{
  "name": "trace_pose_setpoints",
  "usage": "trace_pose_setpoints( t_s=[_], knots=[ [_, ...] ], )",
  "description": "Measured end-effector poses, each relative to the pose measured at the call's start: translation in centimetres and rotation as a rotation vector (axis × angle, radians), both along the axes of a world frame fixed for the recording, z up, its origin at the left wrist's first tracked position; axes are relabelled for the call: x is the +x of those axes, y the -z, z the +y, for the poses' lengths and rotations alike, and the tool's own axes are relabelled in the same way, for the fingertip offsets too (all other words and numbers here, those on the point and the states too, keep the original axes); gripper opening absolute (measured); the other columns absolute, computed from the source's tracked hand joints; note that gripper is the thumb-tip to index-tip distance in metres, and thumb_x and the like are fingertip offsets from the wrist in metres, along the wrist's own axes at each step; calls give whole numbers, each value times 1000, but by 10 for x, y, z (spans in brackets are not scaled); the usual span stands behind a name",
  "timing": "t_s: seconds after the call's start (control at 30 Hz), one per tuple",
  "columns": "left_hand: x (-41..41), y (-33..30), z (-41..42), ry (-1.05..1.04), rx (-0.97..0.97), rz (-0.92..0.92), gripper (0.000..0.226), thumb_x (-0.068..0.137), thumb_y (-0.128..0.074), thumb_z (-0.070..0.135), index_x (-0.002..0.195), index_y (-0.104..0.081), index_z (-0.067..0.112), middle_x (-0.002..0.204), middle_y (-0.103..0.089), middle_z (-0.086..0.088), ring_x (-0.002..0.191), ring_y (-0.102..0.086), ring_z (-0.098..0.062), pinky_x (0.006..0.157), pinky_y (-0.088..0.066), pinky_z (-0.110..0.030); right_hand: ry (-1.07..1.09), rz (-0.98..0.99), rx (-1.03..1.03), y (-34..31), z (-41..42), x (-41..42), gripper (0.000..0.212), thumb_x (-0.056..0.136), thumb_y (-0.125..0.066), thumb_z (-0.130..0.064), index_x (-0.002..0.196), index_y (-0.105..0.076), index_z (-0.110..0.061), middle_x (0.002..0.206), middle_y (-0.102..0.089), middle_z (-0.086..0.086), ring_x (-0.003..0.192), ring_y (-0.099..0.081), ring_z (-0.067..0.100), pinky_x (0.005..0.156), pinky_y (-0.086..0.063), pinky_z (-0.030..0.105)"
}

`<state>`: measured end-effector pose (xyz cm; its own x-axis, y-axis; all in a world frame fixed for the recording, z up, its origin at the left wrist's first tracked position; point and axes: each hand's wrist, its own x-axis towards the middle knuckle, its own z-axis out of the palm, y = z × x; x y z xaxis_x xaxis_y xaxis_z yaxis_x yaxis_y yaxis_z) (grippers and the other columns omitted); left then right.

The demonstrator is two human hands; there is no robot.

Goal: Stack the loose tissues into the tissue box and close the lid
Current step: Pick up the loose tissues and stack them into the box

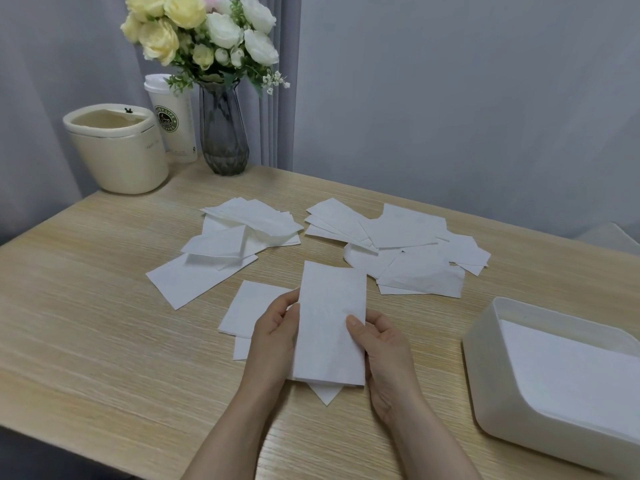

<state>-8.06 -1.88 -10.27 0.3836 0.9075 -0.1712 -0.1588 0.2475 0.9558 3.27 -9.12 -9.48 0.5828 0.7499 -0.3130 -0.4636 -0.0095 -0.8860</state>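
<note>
The table (104,306) carries loose tissues (408,251) strewn across its middle, toward the far edge, in two heaps. The box (485,375) sits open at the right edge, white sheets already inside; no lid is visible. Near the front edge, both hands hold a small stack (332,323) upright: the left hand (273,337) grips its left side, the right hand (384,344) pinches the right, thumb on top. One corner pokes out underneath, so it seems wise to square the edges before laying the stack flat in the box.
</note>
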Motion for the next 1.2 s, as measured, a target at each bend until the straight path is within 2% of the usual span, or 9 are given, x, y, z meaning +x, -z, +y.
trace_pose_setpoints(
  t_s=[0.2,0.33,0.5,0.6,0.7,0.77,0.87,1.1,1.2],
  knots=[
    [1,4,1,-26,24,21,22,101,-48,15,107,-68,22,101,-75,3,93,-68,-11,80,-49,-29,2,-17,-10,0,-1,-1,16,88,-63,-3,103,-61,-5,88,-76,7,75,-71,16,67,-56,31],
    [0,0,-1,2,33,-13,23,101,-48,26,107,-69,18,100,-75,5,91,-69,-6,73,-50,-18,4,-29,-20,0,-1,-1,17,88,-64,-4,105,-61,-4,91,-75,10,77,-71,19,71,-57,35],
    [0,4,0,14,29,25,21,97,-57,14,117,-64,19,98,-74,-13,83,-69,-15,75,-54,-31,11,-16,5,1,-2,-2,16,88,-63,-2,104,-61,-4,92,-75,11,77,-71,20,71,-57,35],
    [0,4,0,-7,41,13,20,99,-54,10,114,-65,18,93,-75,-7,83,-68,-16,75,-53,-31,18,-42,16,3,-3,-2,17,88,-64,-3,104,-61,-2,94,-74,14,79,-70,21,73,-56,34],
    [-2,1,0,-53,38,-28,20,100,-51,9,107,-67,19,91,-76,-3,83,-69,-16,75,-53,-33,57,-91,17,5,-3,-2,19,87,-66,-3,105,-64,-5,97,-74,11,80,-69,18,67,-54,28],
    [-3,1,1,-87,35,-50,20,100,-50,8,105,-67,18,91,-76,-2,82,-69,-15,74,-52,-33,42,-122,8,3,-4,-3,19,87,-66,-6,106,-65,-9,90,-73,9,63,-63,17,53,-48,26],
    [-3,0,1,-108,32,-72,21,101,-49,8,104,-67,18,88,-76,1,79,-68,-11,70,-52,-27,-12,-153,2,5,-6,-2,20,89,-65,-14,109,-67,-11,66,-64,9,36,-37,16,33,-30,20],
    [-2,3,0,-128,82,-34,24,103,-45,11,108,-66,21,97,-75,4,88,-68,-7,72,-51,-22,-5,-153,1,10,-5,-3,24,88,-66,-12,110,-73,-16,63,-52,15,34,-33,14,30,-26,17],
    [0,2,1,-150,105,-16,26,103,-45,11,106,-67,24,98,-75,6,89,-67,-6,73,-50,-20,10,-180,0,10,-6,-4,24,89,-65,-14,111,-73,-18,52,-48,11,31,-32,13,30,-25,17]
  ],
)
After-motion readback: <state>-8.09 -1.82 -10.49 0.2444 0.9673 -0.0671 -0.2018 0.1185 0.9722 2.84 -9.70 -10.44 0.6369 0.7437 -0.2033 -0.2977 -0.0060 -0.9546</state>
